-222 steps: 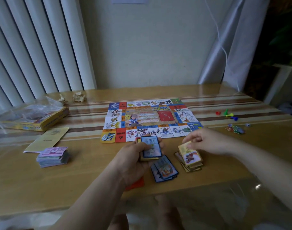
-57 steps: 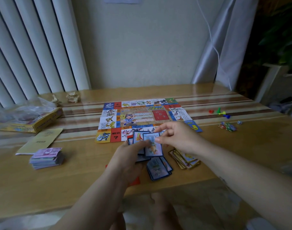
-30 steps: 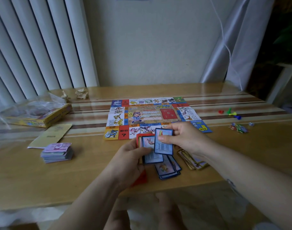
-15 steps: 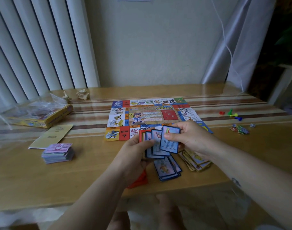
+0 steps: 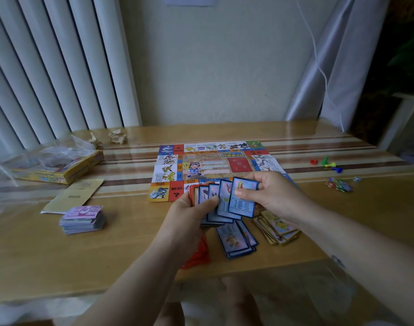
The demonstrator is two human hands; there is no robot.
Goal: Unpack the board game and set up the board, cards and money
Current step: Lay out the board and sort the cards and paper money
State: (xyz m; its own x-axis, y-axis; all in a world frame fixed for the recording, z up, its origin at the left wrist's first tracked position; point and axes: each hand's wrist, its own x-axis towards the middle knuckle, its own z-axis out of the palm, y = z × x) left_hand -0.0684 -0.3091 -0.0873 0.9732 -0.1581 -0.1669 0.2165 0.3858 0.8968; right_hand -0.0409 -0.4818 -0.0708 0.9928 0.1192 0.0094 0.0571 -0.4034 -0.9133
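Above the near edge of the pale wooden table (image 5: 48, 260), on my feed, both hands meet over a fan of blue-bordered picture cards (image 5: 214, 200); the left hand (image 5: 191, 217) grips the fan from below, thumb across the card faces, and a red card edge shows at the fan's left side. The right hand (image 5: 275, 196) pinches the front blue-bordered card (image 5: 242, 200) between thumb and fingers, that card overlapping the rest of the fan.

Below the fan a small pile of blue-bordered cards (image 5: 236, 241) lies on the table; just right of it sits a loose pile of yellow-bordered cards (image 5: 276, 228), partly under the right wrist; some red cards (image 5: 198, 255) show under the left wrist. Beyond the hands the colourful square game board (image 5: 201, 164) lies flat and unfolded; its near edge is hidden by the cards.

To the left a stack of pinkish paper money (image 5: 83, 220) rests near a pale yellow leaflet (image 5: 71, 196); farther back lies the flat yellow game box (image 5: 67, 171) under crumpled clear plastic wrap (image 5: 48, 152). To the right, well apart from the board, small coloured plastic pawns (image 5: 328, 163) lie scattered; nearer are a few small printed tokens (image 5: 340, 185) and a small white die (image 5: 356, 179).
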